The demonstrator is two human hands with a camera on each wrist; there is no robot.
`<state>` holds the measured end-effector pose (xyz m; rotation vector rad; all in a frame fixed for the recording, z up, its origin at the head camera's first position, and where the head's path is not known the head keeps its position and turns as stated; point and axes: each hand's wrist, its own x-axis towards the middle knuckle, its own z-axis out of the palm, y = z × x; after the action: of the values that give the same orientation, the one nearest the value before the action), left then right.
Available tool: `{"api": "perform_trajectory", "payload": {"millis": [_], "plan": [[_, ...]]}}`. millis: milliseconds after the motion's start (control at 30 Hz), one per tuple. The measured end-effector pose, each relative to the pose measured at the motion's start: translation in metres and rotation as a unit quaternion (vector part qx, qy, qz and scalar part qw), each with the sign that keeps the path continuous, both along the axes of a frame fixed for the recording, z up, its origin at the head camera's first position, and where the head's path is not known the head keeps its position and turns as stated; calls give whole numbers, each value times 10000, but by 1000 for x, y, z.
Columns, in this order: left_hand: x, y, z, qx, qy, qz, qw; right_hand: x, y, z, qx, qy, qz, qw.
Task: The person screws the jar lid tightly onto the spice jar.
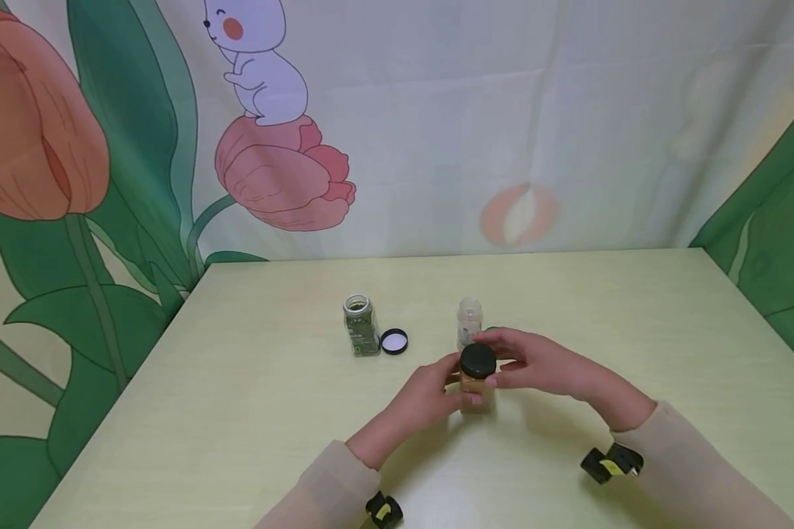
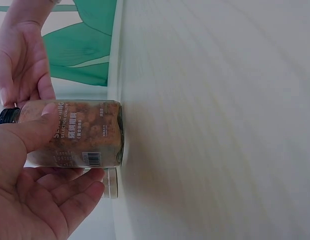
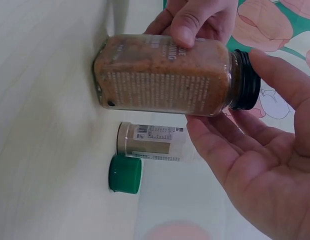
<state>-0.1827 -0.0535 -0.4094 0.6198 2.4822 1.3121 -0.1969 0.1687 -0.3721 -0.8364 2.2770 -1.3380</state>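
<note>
A glass seasoning jar (image 1: 474,386) of orange-brown powder, with a black lid (image 1: 478,361) on, stands upright on the table. My left hand (image 1: 430,393) holds its body, thumb on the printed side and fingers on the opposite side in the left wrist view. At the top, my right hand (image 1: 536,360) has its thumb and fingers around the black lid (image 3: 246,80). Just behind the jar stands a small clear bottle (image 1: 469,321), uncapped, with pale powder in its lower part. Beside that bottle lies a green cap (image 3: 126,174), mostly hidden by my right hand in the head view.
Left of my hands stands an uncapped glass jar (image 1: 361,327) of green dried herbs. Its neighbour is a black lid (image 1: 394,342), lying with its white inside up. The pale table (image 1: 238,426) ends at a printed cloth (image 1: 423,147) behind.
</note>
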Motion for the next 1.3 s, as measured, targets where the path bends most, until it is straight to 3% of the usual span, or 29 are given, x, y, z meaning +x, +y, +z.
{"api": "perform_trajectory", "payload": {"millis": [167,833,1300], "plan": [[0,0,-1,-2,-16,0,10000,0,-1,3,44,80,55,9999],[1,1,1,-119,-74,59,9999,9,-8,-10,-24,371,-702,9968],[1,2,2,-130,-70,81,9999,11,-12,-13,-162,451,-942,9944]]}}
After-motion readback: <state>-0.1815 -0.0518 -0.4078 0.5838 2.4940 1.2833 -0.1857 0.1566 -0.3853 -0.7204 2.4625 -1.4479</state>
